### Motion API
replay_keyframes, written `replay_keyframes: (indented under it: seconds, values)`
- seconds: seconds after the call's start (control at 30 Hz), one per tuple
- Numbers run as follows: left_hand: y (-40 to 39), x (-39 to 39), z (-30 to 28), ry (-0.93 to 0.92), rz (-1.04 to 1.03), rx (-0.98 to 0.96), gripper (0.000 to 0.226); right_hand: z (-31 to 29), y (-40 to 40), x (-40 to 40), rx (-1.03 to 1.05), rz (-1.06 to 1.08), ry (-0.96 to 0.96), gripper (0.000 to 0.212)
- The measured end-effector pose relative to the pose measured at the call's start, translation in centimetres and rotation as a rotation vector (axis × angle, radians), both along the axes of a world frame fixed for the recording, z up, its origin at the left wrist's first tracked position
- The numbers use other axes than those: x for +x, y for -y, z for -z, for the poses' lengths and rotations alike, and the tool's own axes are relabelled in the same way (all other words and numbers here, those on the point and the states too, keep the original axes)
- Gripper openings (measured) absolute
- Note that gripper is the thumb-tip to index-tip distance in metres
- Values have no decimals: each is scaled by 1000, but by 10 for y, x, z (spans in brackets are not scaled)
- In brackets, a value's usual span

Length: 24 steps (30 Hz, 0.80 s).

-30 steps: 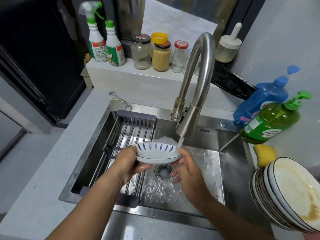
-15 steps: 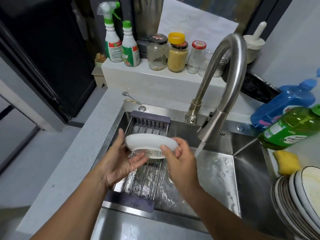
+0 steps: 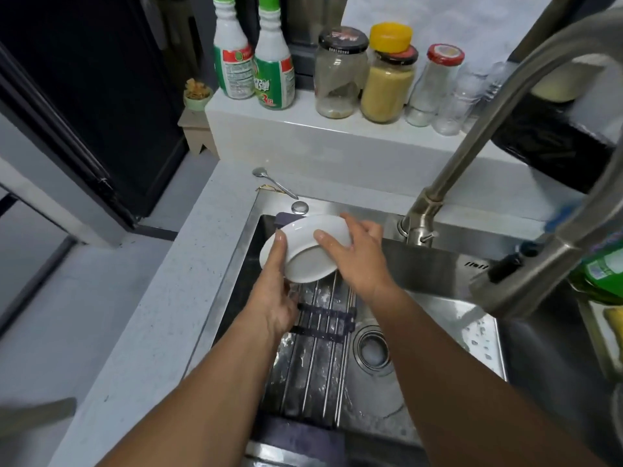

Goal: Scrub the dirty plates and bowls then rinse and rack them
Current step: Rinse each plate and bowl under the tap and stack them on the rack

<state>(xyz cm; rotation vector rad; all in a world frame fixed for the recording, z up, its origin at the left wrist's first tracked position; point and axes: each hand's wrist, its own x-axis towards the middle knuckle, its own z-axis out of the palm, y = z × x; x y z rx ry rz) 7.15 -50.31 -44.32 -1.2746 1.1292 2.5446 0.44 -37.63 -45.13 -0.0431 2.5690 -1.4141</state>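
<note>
Just left of the frame's centre, a white bowl (image 3: pixel 308 251) is held upside down and tilted, its foot ring facing the camera, over the far end of the rack (image 3: pixel 315 352) that lies across the left part of the sink (image 3: pixel 435 274). The left hand (image 3: pixel 274 298) comes up from below and grips the bowl's left rim, thumb laid on the outside and fingers tucked underneath (they are hidden by the bowl). The right hand (image 3: pixel 359 256) grips the right side, thumb pressed on the base and fingers curled over the far rim. Both hands look wet.

The rack's metal bars run toward the camera, with dark crosspieces. Right of it, low in the basin, is the drain (image 3: pixel 372 352), with water drops on the steel around it. The tap (image 3: pixel 512 163) arches across the right of the frame, its spout head at the right edge.

In the upper middle, a white ledge (image 3: pixel 303 136) carries two spray bottles (image 3: pixel 254 52), then jars (image 3: pixel 340 72) with black, yellow and red lids, and clear glasses (image 3: pixel 451 106). A spoon (image 3: pixel 273 182) lies on the grey bench (image 3: pixel 175 284) just beyond the sink's far left corner. At the right edge, part of a green bottle (image 3: pixel 603 274) shows behind the spout.
</note>
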Motion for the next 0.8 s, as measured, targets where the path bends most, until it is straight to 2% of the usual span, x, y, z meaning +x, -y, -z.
replay_keyframes:
  seconds: [0.17, 0.37, 0.43, 0.53, 0.7, 0.8]
  values:
    - [-8, -24, 4, 32, -45, 26, 40, 24, 1, -29, 51, 61, -4, 78]
    - [-5, -36, 4, 44, -54, -40, 56, 31, 13, -34, 138, 128, -30, 76]
    - [-4, -36, 2, 60, -25, -42, 51, 33, 13, -33, 162, 138, -26, 76]
    - [-2, -38, -2, 99, 20, 1, 32, 31, 15, -37, 182, 149, 51, 76]
    - [0, -39, 8, 152, 41, 1, 29, 22, 11, -30, 140, 153, 126, 76]
    - [-6, -32, 8, 181, 65, -5, 27, 15, 10, -8, 135, 224, 101, 74]
